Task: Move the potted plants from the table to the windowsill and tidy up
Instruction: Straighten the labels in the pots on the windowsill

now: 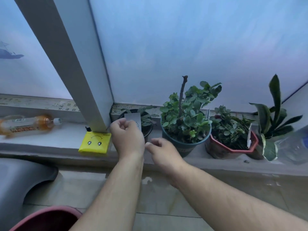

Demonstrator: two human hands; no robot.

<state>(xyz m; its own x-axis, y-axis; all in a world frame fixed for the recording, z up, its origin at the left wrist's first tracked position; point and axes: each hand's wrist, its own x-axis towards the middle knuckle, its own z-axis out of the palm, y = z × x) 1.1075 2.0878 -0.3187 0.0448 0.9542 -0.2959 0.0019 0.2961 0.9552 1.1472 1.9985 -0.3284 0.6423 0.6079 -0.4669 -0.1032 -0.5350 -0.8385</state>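
Several potted plants stand in a row on the grey windowsill point(216, 161). A small black pot point(147, 129) with thin leaves sits partly hidden behind my left hand point(127, 137), which is shut on a small white card point(133, 120) held above that pot. My right hand point(162, 151) hovers just in front of the teal pot point(181, 144) with its leafy plant and bare stem; its fingers are loosely curled and hold nothing. Further right are a red octagonal pot point(221, 149) and a dark long-leaved plant point(273, 117).
A yellow packet point(95, 142) with a drawn face lies on the sill by the white window post point(75, 67). A plastic bottle point(30, 125) of orange liquid lies at the left. A clear bag point(295, 147) sits at far right. Below are a grey seat point(20, 180) and a red basin point(48, 220).
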